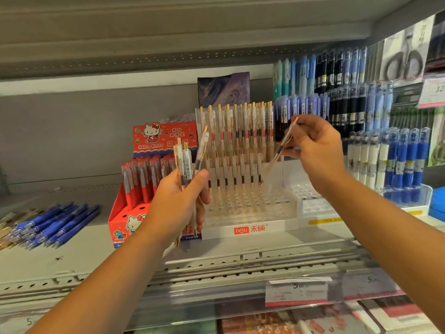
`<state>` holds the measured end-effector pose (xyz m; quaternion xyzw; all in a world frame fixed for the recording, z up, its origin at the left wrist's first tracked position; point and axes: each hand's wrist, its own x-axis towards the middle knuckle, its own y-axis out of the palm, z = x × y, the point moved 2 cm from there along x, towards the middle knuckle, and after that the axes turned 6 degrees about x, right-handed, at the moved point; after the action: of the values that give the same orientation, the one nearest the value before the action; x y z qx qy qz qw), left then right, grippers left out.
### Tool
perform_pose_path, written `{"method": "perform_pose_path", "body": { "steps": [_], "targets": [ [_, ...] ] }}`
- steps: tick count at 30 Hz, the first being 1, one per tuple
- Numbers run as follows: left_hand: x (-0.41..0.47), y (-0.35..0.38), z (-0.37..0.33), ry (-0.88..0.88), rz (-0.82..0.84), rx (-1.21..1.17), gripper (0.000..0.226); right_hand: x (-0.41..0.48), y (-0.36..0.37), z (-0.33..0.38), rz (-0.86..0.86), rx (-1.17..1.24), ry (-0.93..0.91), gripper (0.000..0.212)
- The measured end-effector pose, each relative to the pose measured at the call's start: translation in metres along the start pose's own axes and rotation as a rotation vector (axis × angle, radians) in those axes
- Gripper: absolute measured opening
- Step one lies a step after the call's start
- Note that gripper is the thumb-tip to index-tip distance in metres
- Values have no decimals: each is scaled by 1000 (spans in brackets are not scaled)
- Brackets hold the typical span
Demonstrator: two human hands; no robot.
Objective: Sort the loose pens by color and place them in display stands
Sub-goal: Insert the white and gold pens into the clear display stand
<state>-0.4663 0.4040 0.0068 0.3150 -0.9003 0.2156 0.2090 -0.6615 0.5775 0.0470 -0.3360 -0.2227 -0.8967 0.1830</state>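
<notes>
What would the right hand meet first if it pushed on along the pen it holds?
The right hand pinches a clear pen, tip aimed down-left. It would probably reach the display stand hole grid first, close by the standing pens; depth is uncertain.

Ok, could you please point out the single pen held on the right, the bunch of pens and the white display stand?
single pen (279, 148): head view, dark band on its barrel.
bunch of pens (186, 161): head view, labelled clear barrel.
white display stand (277, 227): head view, front panel beside the logo.
</notes>
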Motion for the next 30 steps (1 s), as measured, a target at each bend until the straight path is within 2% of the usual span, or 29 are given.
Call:
{"method": "perform_pose_path", "body": {
  "steps": [4,7,13,16,20,30],
  "targets": [
    [-1,1,-1,0,-8,7,37,0,-1,-1,2,-170,-96,19],
    [-1,2,0,2,1,-1,26,-2,0,-3,43,-251,-123,20],
    [-2,4,0,51,31,-2,7,-3,2,-6,79,-318,-86,22],
    [-2,5,-1,55,33,15,13,-4,2,-8,79,-298,-53,18],
    [-2,5,-1,55,28,29,10,-5,4,-14,139,-417,-35,17],
    [1,8,4,47,24,42,7,-6,2,-26,274,-556,52,44]
  ]
}}
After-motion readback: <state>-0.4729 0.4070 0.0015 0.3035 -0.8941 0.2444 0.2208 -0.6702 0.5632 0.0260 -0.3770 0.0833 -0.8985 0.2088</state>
